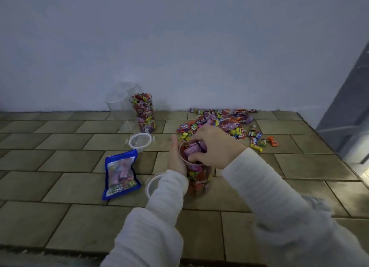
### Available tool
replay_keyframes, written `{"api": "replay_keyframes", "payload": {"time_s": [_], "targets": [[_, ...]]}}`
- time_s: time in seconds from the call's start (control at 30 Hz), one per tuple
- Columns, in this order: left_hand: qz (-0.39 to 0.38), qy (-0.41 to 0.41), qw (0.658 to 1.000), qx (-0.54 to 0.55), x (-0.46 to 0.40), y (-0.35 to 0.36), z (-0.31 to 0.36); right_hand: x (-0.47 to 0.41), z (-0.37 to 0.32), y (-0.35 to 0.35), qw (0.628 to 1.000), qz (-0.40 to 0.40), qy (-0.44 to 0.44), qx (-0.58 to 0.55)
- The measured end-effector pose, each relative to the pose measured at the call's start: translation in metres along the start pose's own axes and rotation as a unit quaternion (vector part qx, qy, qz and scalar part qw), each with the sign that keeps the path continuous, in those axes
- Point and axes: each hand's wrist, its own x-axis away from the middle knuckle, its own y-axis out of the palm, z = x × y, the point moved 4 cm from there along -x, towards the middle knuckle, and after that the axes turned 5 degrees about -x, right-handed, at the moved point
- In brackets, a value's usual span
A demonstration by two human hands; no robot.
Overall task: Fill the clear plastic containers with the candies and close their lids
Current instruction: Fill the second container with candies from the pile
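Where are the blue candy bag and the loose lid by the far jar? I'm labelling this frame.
blue candy bag (120, 174): head view, middle of its clear front.
loose lid (130, 142): head view, white rim's left side.

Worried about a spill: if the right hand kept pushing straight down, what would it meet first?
Probably the candies heaped at the near container's open mouth; the right hand already holds purple ones there.
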Motion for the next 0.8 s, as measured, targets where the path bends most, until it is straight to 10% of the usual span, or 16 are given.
{"api": "replay_keyframes", "payload": {"time_s": [0.8], "targets": [[0.033, 0.011, 0.999, 0.007, -0.005, -0.005, 0.0, 0.0, 0.002, 0.009, 0.998, 0.039, -0.018, -0.036]]}}
